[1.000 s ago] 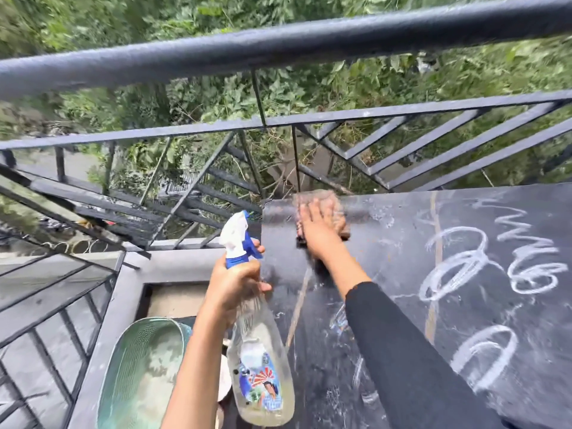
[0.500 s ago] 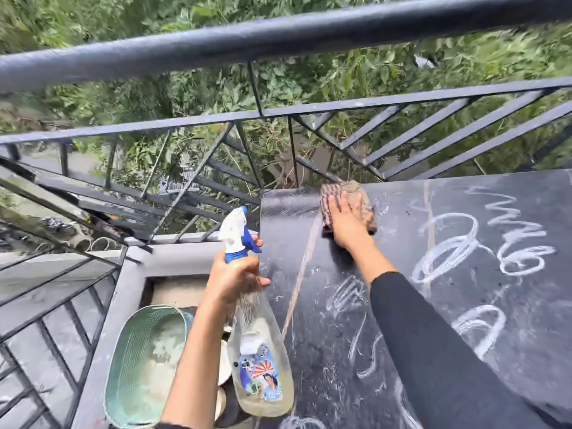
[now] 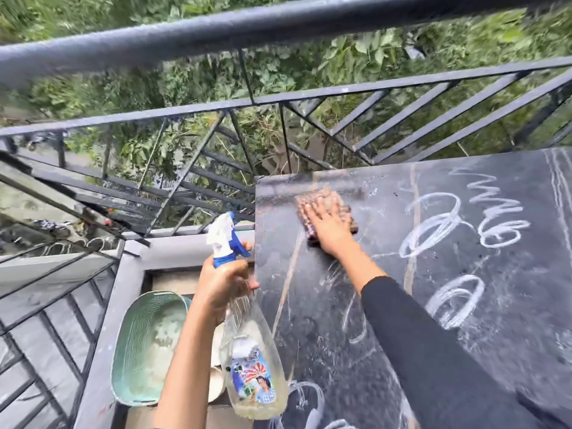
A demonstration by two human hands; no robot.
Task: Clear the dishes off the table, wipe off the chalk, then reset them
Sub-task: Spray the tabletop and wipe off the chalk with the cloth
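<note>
A clear plastic spray bottle with a blue-and-white trigger (image 3: pixel 253 360) is being gripped round its neck by the left hand (image 3: pixel 221 283), apparently kept ready beside the black desk (image 3: pixel 325 320) without blocking the wipe. Below, pale dishes (image 3: pixel 216 385) are lying by a teal plastic basket (image 3: pixel 145 345), off the desk. Farther out, a brownish cloth (image 3: pixel 337 205) is being pressed flat under the open right hand (image 3: pixel 329 227) near the far left corner; white chalk loops (image 3: pixel 439 224) are waiting to its right.

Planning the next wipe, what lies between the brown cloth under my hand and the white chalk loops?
Head view: only bare black tabletop lies between the brown cloth and the white chalk loops.
</note>
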